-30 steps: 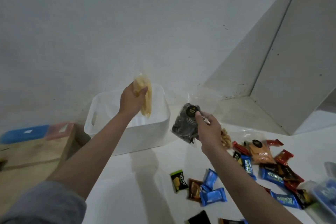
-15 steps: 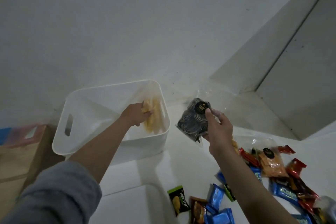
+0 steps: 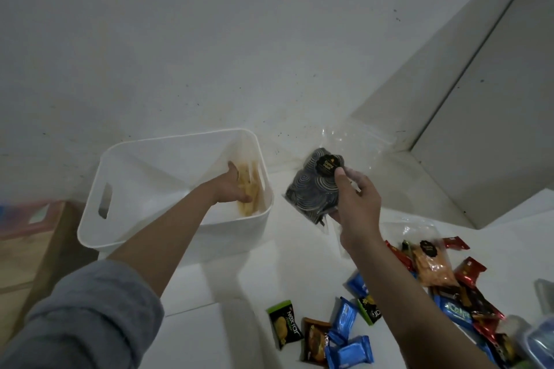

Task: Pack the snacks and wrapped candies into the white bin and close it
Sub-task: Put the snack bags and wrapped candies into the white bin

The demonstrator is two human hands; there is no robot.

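The white bin [image 3: 99, 237] stands open on the white surface by the wall. My left hand [image 3: 229, 187] is inside it at the right end, fingers on a clear bag of yellow snacks [image 3: 250, 192] that leans against the bin's right wall. Just right of the bin, my right hand [image 3: 356, 204] holds up a clear bag of dark spiral-patterned snacks [image 3: 311, 189] with a black round label. Several wrapped candies [image 3: 347, 335], blue, red, green and brown, lie scattered at the lower right, with an orange snack bag [image 3: 431, 263] among them.
A wooden box [image 3: 27, 252] with blurred red and blue lids sits left of the bin. A clear plastic container [image 3: 539, 341] is at the right edge. The white wall is close behind the bin, and a grey panel rises at the back right.
My left hand has carried the yellow snack bag from above the bin's rim down into the bin. My right hand has kept the dark snack bag raised beside the bin.
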